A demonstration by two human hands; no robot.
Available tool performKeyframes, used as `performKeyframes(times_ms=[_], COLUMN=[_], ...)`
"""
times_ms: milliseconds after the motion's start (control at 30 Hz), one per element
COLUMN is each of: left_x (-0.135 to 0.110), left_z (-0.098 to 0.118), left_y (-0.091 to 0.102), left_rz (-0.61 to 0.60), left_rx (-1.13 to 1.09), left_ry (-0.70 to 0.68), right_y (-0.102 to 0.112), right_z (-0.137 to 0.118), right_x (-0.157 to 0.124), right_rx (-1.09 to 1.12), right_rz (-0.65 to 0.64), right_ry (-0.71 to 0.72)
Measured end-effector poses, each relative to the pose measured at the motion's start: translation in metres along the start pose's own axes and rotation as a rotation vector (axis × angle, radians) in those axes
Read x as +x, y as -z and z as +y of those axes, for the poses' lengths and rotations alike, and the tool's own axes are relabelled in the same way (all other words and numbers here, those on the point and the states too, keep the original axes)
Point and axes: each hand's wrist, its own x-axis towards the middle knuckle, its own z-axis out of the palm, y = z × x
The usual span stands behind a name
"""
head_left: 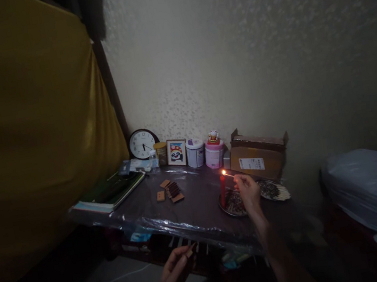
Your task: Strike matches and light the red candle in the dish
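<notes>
My right hand pinches a thin matchstick, its far end at a small bright flame on top of a red candle. Whether the flame sits on the match, the wick or both cannot be made out. Upright at the left side of a round plate stands the candle, with dark bits scattered over the plate. Below the table's front edge, my left hand is closed on a small tan piece, like the flat squares on the table.
On the plastic-covered table lie tan squares and dark strips. Behind stand a clock, framed panda picture, two tubs and cardboard box. A second plate holds matchsticks; books lie left.
</notes>
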Motion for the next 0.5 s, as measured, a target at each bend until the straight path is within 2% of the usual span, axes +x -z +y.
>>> performKeyframes(times_ms=[500], left_x=[0.0012], left_z=[-0.0009], left_y=[0.0022], left_rz=[0.004], left_rx=[-0.010], left_ry=[0.025], right_y=[-0.0012], right_z=[0.0048], right_x=[0.0022], right_rx=[-0.014], right_rz=[0.010], right_ry=[-0.005])
